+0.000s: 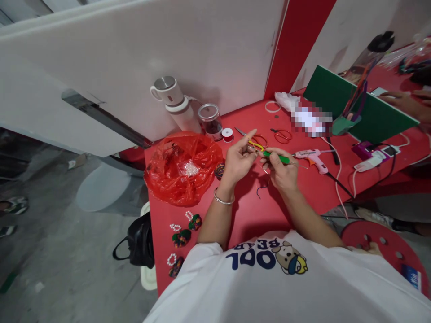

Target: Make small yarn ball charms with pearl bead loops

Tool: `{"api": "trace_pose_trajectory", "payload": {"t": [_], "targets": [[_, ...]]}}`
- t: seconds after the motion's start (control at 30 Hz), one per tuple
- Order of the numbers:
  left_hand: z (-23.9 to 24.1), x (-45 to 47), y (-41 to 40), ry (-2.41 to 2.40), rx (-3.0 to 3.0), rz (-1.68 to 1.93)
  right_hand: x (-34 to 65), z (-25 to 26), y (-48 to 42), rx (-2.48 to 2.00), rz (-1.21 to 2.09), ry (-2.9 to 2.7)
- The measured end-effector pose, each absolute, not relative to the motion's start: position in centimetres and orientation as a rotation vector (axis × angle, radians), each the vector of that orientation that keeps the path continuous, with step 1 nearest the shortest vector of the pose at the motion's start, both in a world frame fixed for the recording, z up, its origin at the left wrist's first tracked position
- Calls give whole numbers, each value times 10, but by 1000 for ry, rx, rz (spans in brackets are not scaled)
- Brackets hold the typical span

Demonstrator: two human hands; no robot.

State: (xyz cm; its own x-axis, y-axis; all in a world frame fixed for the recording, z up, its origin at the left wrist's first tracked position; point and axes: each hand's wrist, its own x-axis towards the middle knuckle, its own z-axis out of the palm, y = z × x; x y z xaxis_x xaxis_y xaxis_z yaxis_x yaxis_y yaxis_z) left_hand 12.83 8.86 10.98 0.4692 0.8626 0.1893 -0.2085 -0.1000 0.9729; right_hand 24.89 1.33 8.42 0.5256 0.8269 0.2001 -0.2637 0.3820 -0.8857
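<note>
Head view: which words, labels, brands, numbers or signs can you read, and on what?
"OOL": white short-sleeved fabric T-shirt, upside down in view.
"BEAR": same shirt, also upside down, partly lost in creases.
Too small or blurred to read: lettering on the blue-and-white packet on the round red stool; dark mark on the white handled mug.

Observed red table (253, 215), bearing open red plastic bag (171, 181), red-wound spool (227, 133), clear lidded jar (212, 123) and pink glue gun (315, 158). Noted near left edge: three beaded pompom ornaments (182, 238).
</note>
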Motion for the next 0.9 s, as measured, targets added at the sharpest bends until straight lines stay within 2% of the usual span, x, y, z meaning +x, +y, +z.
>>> {"api": "trace_pose_trajectory", "payload": {"t": [0.13,0.73,0.9], "targets": [[107,132,89,674,1411,1082,245,86,14,-941,680,-708],[112,138,83,787,1309,1164,229,89,25,-938,688,-443],[111,142,80,854,1244,1212,224,86,27,-915,779,-316]]}}
